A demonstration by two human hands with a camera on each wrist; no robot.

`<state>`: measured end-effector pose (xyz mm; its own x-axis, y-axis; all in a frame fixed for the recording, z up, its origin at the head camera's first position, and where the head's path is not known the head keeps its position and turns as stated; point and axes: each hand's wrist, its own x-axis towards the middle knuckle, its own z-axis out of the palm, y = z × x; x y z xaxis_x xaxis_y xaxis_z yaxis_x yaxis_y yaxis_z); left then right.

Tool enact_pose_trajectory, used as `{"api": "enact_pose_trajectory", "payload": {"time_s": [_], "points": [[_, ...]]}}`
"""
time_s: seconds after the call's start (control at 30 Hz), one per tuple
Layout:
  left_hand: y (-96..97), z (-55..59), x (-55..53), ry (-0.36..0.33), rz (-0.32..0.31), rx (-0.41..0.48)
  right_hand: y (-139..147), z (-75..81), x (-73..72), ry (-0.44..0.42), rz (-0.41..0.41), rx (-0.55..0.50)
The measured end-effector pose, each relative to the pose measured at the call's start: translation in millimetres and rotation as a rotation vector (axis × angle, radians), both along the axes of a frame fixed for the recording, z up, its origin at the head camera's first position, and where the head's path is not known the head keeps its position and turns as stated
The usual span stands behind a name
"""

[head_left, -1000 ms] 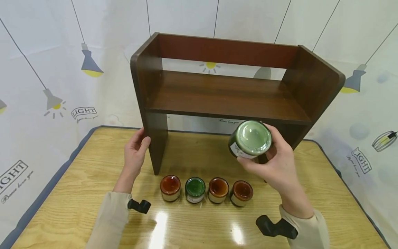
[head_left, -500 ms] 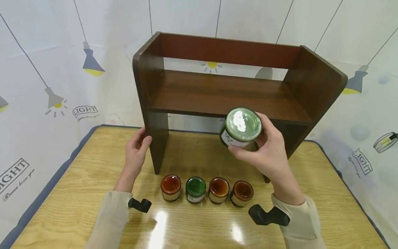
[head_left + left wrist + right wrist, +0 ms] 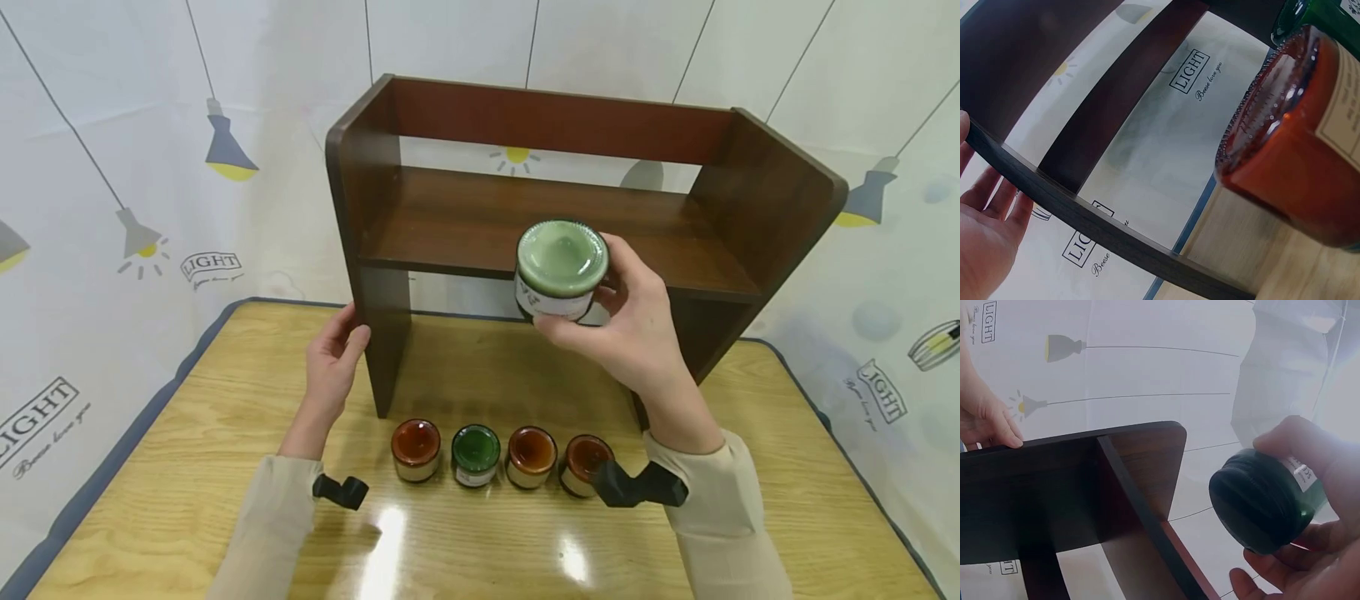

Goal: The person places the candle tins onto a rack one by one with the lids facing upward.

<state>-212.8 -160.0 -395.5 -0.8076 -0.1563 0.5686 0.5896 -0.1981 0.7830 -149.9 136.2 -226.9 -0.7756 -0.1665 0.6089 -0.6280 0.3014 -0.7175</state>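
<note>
In the head view my right hand (image 3: 637,333) holds a green glass jar (image 3: 562,267) with a white label, its fingers and thumb around the sides. The jar's pale dimpled base faces up, in front of the middle board of a dark wooden shelf (image 3: 465,217). The right wrist view shows the dark other end of this jar (image 3: 1254,509). My left hand (image 3: 330,367) rests its fairly straight fingers against the outer face of the shelf's left side panel (image 3: 382,350), thumb near the front edge.
In front of the shelf, a row on the wooden table (image 3: 165,433) holds a red jar (image 3: 416,446), a green jar (image 3: 476,450), an amber jar (image 3: 531,454) and a reddish-brown jar (image 3: 585,458), bases up. A lamp-printed cloth (image 3: 277,208) hangs behind.
My right hand has lifted the green jar up and to the left, from below the shelf's middle board to overlapping its front edge. My left hand stays at the side panel.
</note>
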Motion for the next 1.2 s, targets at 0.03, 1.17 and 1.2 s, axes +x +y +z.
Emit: {"api": "enact_pose_trajectory", "payload": {"time_s": [0.03,1.17,1.2], "points": [[0.1,0.3,-0.1,-0.001,0.001,0.001,-0.5,1.8,-1.0,0.002,0.002,0.008],[-1.6,0.2,-0.2,-0.04,0.01,-0.015,-52.7,38.9,-43.8,0.061,0.084,-0.072],[-1.7,0.4,-0.4,-0.04,0.008,-0.016,-54.5,39.1,-44.8,0.072,0.086,-0.076]]}}
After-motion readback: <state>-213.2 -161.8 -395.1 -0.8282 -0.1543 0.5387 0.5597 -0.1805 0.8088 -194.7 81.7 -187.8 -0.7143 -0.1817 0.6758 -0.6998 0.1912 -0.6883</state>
